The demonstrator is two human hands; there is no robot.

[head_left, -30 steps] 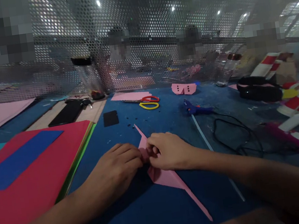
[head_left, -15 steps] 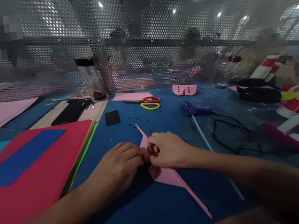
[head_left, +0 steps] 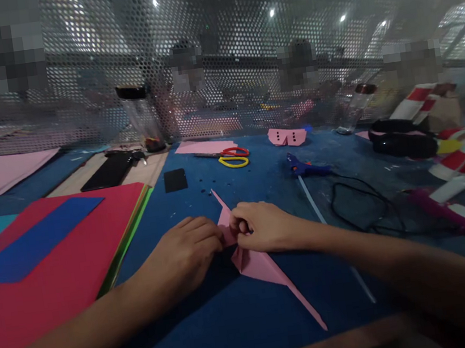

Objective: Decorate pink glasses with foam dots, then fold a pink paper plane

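Note:
A folded pink paper piece with long narrow pointed ends lies on the blue table in front of me. My left hand is closed on its left edge, fingers bent and pressed together. Curled over the middle of the paper, my right hand pinches it from the right. The spot where the fingers of both hands meet the paper is partly hidden. Just beyond the paper's far tip lie a black paper square and small black scraps.
Scissors with red and yellow handles and a pink cutout with black dots lie farther back. A blue glue gun with a cord is at right. Red sheets and a phone lie left. Perforated panel stands behind.
Both hands stay on the pink paper with nearly the same grip. My right-hand fingers have shifted slightly at the fold. The whole view has moved a little.

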